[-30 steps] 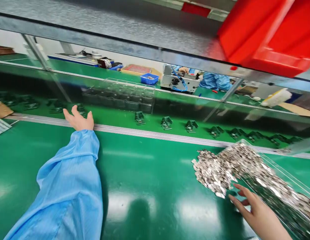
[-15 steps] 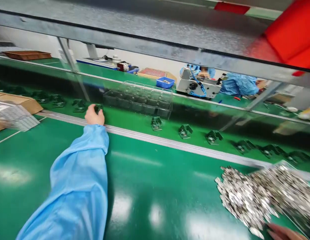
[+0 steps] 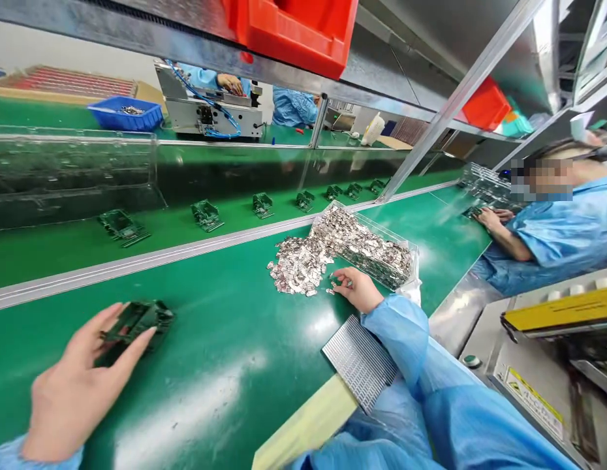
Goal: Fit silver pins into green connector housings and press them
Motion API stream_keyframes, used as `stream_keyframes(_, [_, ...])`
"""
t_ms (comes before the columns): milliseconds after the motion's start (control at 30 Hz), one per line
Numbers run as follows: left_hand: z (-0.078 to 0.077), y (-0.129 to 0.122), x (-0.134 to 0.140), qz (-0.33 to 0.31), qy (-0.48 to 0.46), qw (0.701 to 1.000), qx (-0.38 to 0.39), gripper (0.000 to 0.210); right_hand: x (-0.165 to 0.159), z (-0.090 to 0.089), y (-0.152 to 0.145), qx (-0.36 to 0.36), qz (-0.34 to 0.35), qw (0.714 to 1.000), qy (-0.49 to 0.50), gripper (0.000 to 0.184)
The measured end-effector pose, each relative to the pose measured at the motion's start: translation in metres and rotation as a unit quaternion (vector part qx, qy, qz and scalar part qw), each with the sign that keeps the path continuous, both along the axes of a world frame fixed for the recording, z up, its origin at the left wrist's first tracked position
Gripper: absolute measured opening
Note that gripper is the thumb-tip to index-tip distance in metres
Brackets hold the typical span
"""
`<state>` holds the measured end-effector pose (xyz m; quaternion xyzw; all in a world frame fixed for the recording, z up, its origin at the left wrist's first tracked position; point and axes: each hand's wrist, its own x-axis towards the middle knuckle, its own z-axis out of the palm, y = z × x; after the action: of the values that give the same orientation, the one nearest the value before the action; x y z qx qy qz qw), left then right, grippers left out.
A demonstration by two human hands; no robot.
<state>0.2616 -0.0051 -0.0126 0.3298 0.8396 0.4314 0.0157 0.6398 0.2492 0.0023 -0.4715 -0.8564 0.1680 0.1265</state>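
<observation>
My left hand (image 3: 81, 385) grips a green circuit board assembly (image 3: 141, 326) between thumb and fingers, held over the green bench. On the right, my right hand (image 3: 359, 290) has its thumb and fingertips pinched around a small silvery metal piece (image 3: 332, 277). That hand is at the near edge of a loose pile of small metal pieces (image 3: 296, 264). Behind the pile, a clear plastic box (image 3: 415, 261) lies with more of these pieces in it and spilling out of its left end. A ridged grey sheet (image 3: 359, 359) lies below my right wrist.
Several board assemblies (image 3: 205, 215) stand in a row on the green strip beyond the metal rail (image 3: 186, 256). A clear tray (image 3: 73, 176) is at the left back. At the right sits a co-worker (image 3: 572, 215). A red bin (image 3: 294, 32) hangs over the shelf edge.
My left hand has taken a board assembly from the row and brought it nearer over the bench. My right hand has come into fuller view by the pile. The view has swung right.
</observation>
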Motion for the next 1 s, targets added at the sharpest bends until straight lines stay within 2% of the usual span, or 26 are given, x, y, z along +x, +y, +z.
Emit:
stream_keyframes(67, [0.008,-0.001,0.026,-0.021,0.005,0.999,-0.037,0.074,-0.001,0.001,0.003,-0.004,0.014,1.0,-0.015,0.015])
stream_keyframes(133, [0.011,-0.002,0.039,-0.061,-0.013,0.996,-0.067,0.086,-0.004,0.003,0.007,-0.005,0.03,0.999,-0.035,0.007])
stream_keyframes(233, [0.005,-0.003,0.042,-0.125,-0.036,0.987,-0.097,0.104,-0.003,0.006,0.01,0.002,0.049,0.996,-0.069,0.013])
stream_keyframes(333, [-0.003,-0.002,0.032,-0.187,-0.016,0.977,-0.098,0.115,0.011,0.01,0.007,0.01,0.059,0.993,-0.103,0.014])
stream_keyframes(400, [-0.007,0.0,0.024,-0.235,-0.006,0.966,-0.102,0.116,0.03,0.013,0.001,0.008,0.068,0.99,-0.121,0.014])
stream_keyframes(467, [-0.008,0.003,0.019,-0.254,-0.008,0.96,-0.119,0.113,0.052,0.015,-0.01,0.005,0.081,0.988,-0.133,0.015])
stream_keyframes(600, [-0.001,0.008,0.023,-0.215,0.009,0.964,-0.153,0.096,0.096,0.016,-0.04,0.005,0.099,0.985,-0.138,0.016])
stream_keyframes(700, [0.007,0.014,0.04,-0.166,0.005,0.981,-0.103,0.076,0.119,0.012,-0.064,0.018,0.102,0.987,-0.124,0.018])
stream_keyframes(767, [0.01,0.021,0.058,-0.116,-0.034,0.991,-0.06,0.063,0.129,0.009,-0.077,0.028,0.106,0.988,-0.107,0.021])
stream_keyframes(833, [0.011,0.032,0.083,-0.098,-0.09,0.991,-0.002,0.057,0.135,0.005,-0.088,0.039,0.113,0.989,-0.089,0.022])
stream_keyframes(900, [0.011,0.044,0.116,-0.145,-0.163,0.973,0.073,0.055,0.139,0.002,-0.096,0.051,0.121,0.988,-0.076,0.025])
stream_keyframes(1000, [0.016,0.061,0.172,-0.248,-0.278,0.917,0.141,0.053,0.143,-0.002,-0.105,0.069,0.135,0.986,-0.066,0.03])
